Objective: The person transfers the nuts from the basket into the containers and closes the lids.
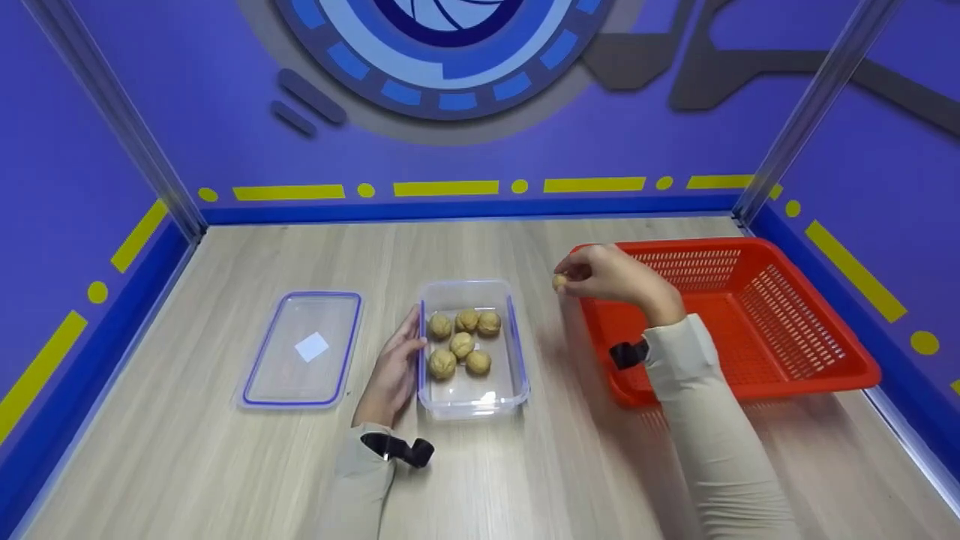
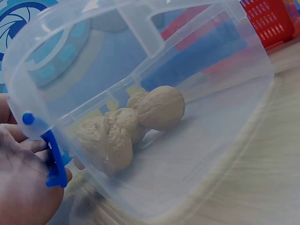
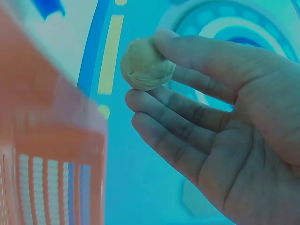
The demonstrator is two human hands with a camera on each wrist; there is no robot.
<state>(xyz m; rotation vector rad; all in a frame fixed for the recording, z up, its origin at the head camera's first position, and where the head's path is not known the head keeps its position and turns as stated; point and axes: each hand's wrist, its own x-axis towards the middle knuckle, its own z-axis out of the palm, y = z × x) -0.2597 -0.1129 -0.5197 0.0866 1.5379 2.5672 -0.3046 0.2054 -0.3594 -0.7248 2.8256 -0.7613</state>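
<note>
My left hand (image 1: 393, 371) rests against the left side of a clear plastic container (image 1: 499, 409), its thumb at the rim beside a blue latch (image 2: 57, 161). Several walnuts (image 1: 461, 345) lie on the container's floor, mostly toward its far half. Between the thumb and fingertips of my right hand (image 1: 619, 277) is another walnut (image 3: 146, 64). That hand is raised above the left edge of a red basket (image 1: 817, 386), with the walnut just outside the rim. In the right wrist view, the lower fingers extend below the walnut.
A clear lid (image 1: 300, 375) with a purple-blue seal and a white square label lies flat left of the container. The wooden table (image 1: 465, 480) is bounded by a blue back panel (image 1: 465, 161) and side panels. The basket stands near the right panel.
</note>
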